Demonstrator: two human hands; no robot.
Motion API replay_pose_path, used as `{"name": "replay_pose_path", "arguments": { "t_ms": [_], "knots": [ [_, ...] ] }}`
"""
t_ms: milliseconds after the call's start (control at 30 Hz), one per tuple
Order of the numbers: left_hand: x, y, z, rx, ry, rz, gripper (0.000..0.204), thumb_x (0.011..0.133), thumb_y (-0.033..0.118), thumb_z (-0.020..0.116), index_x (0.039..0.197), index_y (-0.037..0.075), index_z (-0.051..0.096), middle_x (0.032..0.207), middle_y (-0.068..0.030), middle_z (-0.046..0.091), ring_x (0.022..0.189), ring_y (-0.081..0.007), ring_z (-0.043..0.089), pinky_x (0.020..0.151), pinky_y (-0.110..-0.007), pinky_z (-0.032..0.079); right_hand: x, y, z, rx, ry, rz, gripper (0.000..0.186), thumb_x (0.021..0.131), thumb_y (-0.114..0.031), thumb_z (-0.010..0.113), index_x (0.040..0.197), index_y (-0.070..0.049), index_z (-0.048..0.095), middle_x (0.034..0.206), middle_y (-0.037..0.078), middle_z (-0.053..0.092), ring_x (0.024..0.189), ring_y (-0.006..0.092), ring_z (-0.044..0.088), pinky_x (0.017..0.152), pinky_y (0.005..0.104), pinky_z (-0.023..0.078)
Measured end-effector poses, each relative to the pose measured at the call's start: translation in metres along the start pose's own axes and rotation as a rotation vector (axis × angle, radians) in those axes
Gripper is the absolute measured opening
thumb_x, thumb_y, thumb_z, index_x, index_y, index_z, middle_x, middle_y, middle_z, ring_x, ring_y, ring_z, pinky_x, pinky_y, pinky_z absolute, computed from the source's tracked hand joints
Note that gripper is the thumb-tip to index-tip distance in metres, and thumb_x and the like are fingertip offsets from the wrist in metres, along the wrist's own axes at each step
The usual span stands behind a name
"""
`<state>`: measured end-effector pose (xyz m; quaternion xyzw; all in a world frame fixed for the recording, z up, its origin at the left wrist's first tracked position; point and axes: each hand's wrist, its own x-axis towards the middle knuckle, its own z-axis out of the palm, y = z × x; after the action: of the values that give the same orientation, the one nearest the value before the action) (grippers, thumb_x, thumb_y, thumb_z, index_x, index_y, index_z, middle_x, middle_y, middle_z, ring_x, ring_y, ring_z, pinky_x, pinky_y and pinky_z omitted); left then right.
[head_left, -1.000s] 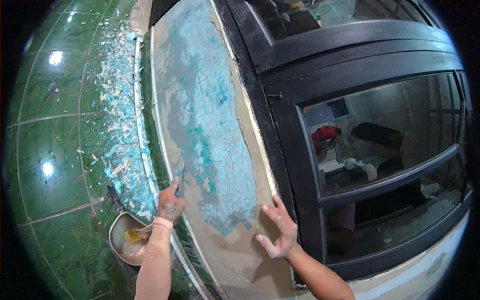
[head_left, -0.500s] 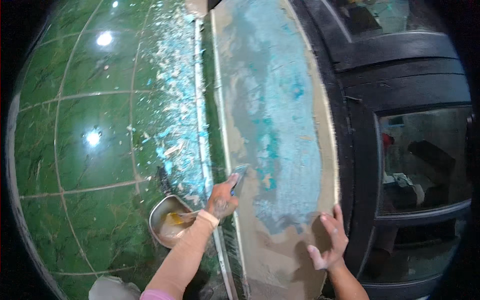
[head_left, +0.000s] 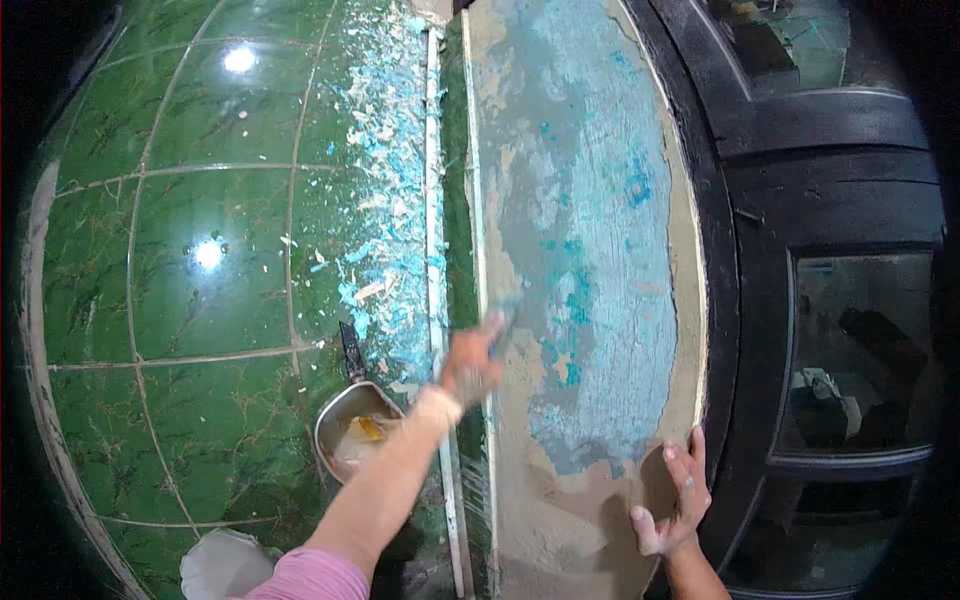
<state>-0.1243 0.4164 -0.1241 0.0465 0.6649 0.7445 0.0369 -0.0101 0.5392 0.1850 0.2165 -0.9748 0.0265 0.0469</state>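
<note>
My left hand (head_left: 470, 370), blurred, grips a scraper (head_left: 505, 310) against the patchy wall panel (head_left: 610, 250), low on its left side. The panel has peeling pale blue paint over grey-beige plaster. My right hand (head_left: 675, 495) rests open at the panel's lower right, fingers apart beside the dark edge, whitish residue on them. Left of and below my left hand sits a metal pot (head_left: 330, 433) with yellowish contents, partly hidden by my forearm.
Green floor tiles (head_left: 215, 305) fill the left, with blue and white flakes (head_left: 375, 220) along a pale strip (head_left: 433, 180). A dark glazed wooden frame (head_left: 760, 200) borders the right. A pale rounded object (head_left: 220, 568) lies at lower left.
The view has turned, shifting the scene rightward in the picture. My left hand with the scraper has moved slightly up the panel. My right hand stays at the right edge.
</note>
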Motion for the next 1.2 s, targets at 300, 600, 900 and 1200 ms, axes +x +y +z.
{"name": "replay_pose_path", "arguments": {
  "t_ms": [300,600,900,1200],
  "knots": [
    [-0.011,-0.013,-0.02,0.06,-0.137,0.138,0.063,0.067,0.0,0.049,0.13,0.001,0.047,0.125,-0.0249,0.052,0.106,-0.0298,0.061,0.091,-0.032,0.046,-0.001,0.0,0.002,0.025,-0.042,0.037,0.062,0.07,-0.035,0.064,0.114,0.007,0.055,0.093,0.029,0.06,0.094,0.0406,0.06,0.102,0.0644,0.026],
    [0.003,-0.003,-0.032,0.025,-0.137,0.012,0.065,0.066,0.0,0.05,0.131,0.002,0.047,0.116,-0.0288,0.055,0.085,-0.0347,0.065,0.077,-0.031,0.049,-0.002,0.0,0.001,0.037,-0.044,0.043,0.065,0.073,-0.039,0.062,0.12,0.005,0.052,0.098,0.028,0.059,0.098,0.0395,0.059,0.103,0.0643,0.024],
    [0.011,-0.002,-0.034,0.072,-0.172,0.002,0.067,0.064,0.002,0.049,0.13,0.002,0.048,0.116,-0.0258,0.056,0.082,-0.037,0.064,0.077,-0.033,0.049,-0.004,0.0,0.004,0.051,0.007,0.052,0.068,0.074,-0.041,0.061,0.124,0.003,0.05,0.104,0.029,0.059,0.103,0.0392,0.058,0.104,0.0629,0.023],
    [0.01,-0.023,-0.037,0.151,-0.148,0.246,0.071,0.061,0.004,0.048,0.132,0.002,0.045,0.125,-0.0241,0.052,0.096,-0.0416,0.059,0.087,-0.036,0.048,-0.002,-0.002,0.005,0.036,0.003,0.051,0.069,0.075,-0.043,0.06,0.126,0.002,0.049,0.107,0.027,0.06,0.106,0.0383,0.057,0.106,0.062,0.022]
  ]
}}
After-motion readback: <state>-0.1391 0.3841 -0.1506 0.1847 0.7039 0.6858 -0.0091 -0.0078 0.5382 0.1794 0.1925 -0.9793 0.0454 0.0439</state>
